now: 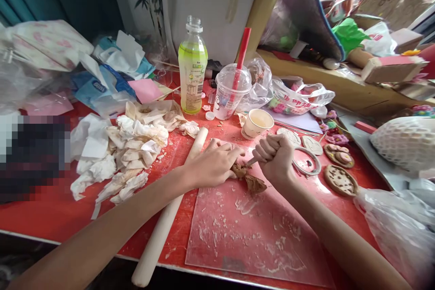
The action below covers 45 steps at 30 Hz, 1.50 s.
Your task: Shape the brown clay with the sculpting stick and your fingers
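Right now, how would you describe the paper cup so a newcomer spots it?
On the red table, find the clear board. Just beyond the right hand stands the paper cup, holding pale liquid. Unlike the plastic cup beside it, it is shorter and has no straw.

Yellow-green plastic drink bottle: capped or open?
Open. The yellow-green plastic drink bottle stands upright, and its clear neck shows a bare rim with no cap on it.

Brown clay (255,184) and rolling pin (159,235) suggest a craft workspace.
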### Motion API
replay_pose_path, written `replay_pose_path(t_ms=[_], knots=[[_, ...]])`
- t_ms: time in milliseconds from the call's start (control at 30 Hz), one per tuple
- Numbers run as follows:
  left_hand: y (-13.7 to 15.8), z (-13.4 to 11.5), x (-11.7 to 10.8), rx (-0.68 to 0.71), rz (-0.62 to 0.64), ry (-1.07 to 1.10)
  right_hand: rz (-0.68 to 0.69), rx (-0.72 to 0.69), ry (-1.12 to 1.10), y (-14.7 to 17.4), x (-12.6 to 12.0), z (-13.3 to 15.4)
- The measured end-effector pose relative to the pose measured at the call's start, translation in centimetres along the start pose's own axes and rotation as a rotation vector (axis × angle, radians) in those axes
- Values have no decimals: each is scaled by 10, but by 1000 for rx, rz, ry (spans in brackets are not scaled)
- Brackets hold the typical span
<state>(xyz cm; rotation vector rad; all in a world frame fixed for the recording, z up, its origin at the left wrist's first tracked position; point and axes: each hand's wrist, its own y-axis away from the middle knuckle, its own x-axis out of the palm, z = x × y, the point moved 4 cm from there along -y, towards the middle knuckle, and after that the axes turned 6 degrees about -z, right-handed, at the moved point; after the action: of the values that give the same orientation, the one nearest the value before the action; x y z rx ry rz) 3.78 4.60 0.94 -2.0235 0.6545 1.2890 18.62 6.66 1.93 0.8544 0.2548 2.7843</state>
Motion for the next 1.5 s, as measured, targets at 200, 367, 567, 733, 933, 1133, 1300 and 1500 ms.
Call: replay_pose_path(t_ms=[200,367,567,733,933,1133,1300,1500], knots=[[-2,3,3,20,-7,9,360,-218,115,43,44,48],[-2,2,1,-1,11,109,270,-44,15,21,26,11],[-2,0,-3,-20,30,128,155,-13,24,9,18,-14],[-3,-1,-2,-24,23,208,272,-201,242,27,32,-18],[-5,-5,3,-9,20,56,540,-402,411,45,24,10],[-6,-5,1,3,31,-8,356,-239,38,36,21,51],[-5,-1,-1,-10,29,82,427,-38,163,32,29,2],[-4,-3,-1,78,54,44,154,27,16,6,-1,-16]])
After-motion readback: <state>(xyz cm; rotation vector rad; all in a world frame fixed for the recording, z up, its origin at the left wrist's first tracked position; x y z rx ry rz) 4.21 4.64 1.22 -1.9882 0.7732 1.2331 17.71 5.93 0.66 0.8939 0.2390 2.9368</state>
